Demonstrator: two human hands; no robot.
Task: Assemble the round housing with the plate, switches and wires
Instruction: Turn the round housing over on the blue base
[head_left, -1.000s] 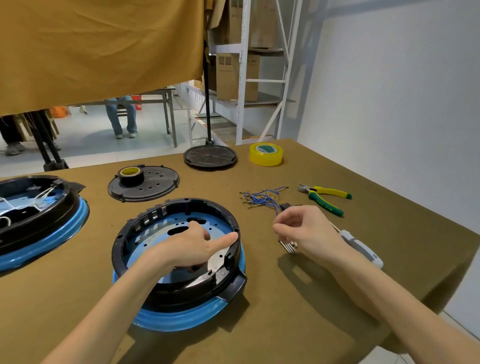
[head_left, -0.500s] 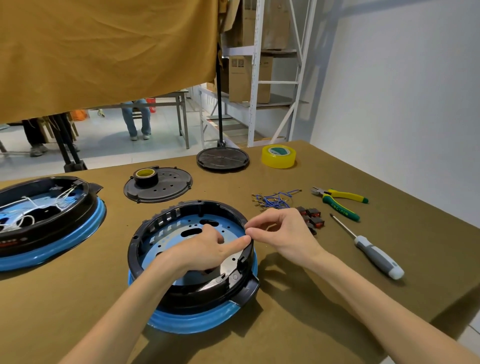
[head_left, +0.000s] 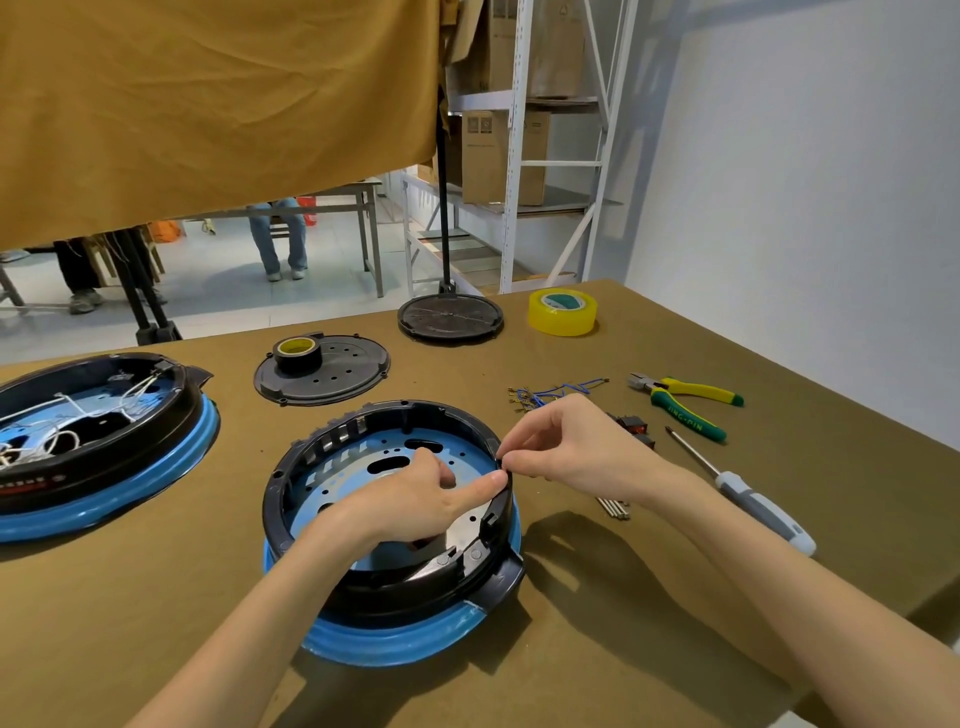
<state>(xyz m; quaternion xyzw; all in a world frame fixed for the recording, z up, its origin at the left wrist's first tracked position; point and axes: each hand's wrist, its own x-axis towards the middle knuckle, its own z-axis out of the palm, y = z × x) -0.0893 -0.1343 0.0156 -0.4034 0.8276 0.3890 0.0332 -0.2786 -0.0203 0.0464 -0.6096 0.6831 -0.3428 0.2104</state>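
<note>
Black housing (head_left: 322, 457) rim pinched by right hand (head_left: 576, 452); left hand (head_left: 415, 504) curled inside; screwdriver (head_left: 748, 499) beside.

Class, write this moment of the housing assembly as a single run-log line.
left hand: inside round housing, on plate | right hand: pinching something small at rim | switches, wires: on table

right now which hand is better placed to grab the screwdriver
The right hand. The screwdriver lies on its side of the table, just beyond its wrist, while the left hand rests inside the round housing.
</note>
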